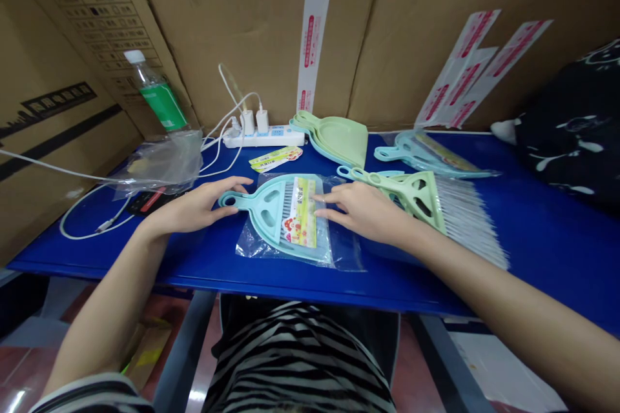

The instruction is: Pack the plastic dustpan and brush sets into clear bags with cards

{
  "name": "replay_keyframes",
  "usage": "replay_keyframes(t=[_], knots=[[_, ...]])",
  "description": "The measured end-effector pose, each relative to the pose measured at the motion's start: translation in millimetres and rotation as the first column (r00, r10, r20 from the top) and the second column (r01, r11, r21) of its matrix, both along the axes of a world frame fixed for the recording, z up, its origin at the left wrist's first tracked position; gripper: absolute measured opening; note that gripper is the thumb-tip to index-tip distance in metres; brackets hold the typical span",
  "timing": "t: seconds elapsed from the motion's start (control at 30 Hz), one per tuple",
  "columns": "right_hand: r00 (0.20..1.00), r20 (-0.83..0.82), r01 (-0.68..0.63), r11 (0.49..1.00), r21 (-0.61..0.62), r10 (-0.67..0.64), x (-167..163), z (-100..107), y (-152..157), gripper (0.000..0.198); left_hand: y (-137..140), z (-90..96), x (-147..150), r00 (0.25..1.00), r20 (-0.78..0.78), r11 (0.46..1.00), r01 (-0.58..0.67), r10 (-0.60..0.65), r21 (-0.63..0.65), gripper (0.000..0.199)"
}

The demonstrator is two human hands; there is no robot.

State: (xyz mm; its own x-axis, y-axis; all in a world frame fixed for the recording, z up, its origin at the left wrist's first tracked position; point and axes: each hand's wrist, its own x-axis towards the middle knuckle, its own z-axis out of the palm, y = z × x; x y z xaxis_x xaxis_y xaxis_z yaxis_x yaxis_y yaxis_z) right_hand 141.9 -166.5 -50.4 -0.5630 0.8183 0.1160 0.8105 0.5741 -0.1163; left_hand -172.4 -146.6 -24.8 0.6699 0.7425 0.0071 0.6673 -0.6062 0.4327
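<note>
A light-blue dustpan point(264, 206) with a small brush set in it lies flat in a clear plastic bag point(346, 251). A yellow-green printed card point(307, 222) lies over the brush. My left hand point(194, 206) is at the dustpan's handle, thumb and fingers apart on either side of the looped end; the thumb appears to touch it. From the right, my right hand point(368, 210) reaches in with fingers stretched out, their tips at the card's right edge. The fingers of this hand are apart, with nothing visible gripped.
Green dustpans point(341, 135) lie at the back, and green brushes point(419, 200) with grey bristles lie beyond my right forearm. Another bagged blue set point(426, 155) is behind them. A power strip point(266, 135), loose cards point(276, 158), cables and a bottle point(162, 100) stand by the cardboard.
</note>
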Motion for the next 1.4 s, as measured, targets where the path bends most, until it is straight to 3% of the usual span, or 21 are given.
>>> replay_keyframes(t=[0.37, 0.5, 0.63, 0.8, 1.07, 1.4], knots=[[0.997, 0.064, 0.044, 0.997, -0.066, -0.04, 0, 9, -3, 0.038, 1, -0.4, -1, 1.0, -0.005, 1.0, -0.002, 0.002, -0.003, 0.046], [0.999, 0.032, -0.011, 0.999, 0.032, 0.01, 9, 9, -1, 0.037, 1, -0.5, -1, 1.0, -0.002, 1.0, 0.006, -0.006, -0.006, 0.045], [0.992, 0.124, -0.041, 0.989, 0.14, 0.023, 19, 7, 2, 0.044, 0, 0.6, 0, 1.0, 0.007, 1.0, 0.009, -0.009, -0.004, 0.045], [0.965, 0.184, -0.228, 0.948, 0.221, 0.188, 30, 4, 6, 0.059, 0, -0.1, 1, 1.0, 0.016, 1.0, 0.003, -0.003, 0.006, 0.045], [0.926, 0.292, -0.317, 0.911, 0.265, 0.238, 26, 5, 9, 0.028, 2, -4.1, 1, 1.0, 0.008, 0.994, -0.022, 0.022, 0.107, 0.041], [0.931, 0.274, -0.312, 0.914, 0.259, 0.24, 27, 9, 4, 0.028, 3, -8.2, 5, 0.996, -0.005, 0.979, -0.086, 0.088, 0.187, 0.038]])
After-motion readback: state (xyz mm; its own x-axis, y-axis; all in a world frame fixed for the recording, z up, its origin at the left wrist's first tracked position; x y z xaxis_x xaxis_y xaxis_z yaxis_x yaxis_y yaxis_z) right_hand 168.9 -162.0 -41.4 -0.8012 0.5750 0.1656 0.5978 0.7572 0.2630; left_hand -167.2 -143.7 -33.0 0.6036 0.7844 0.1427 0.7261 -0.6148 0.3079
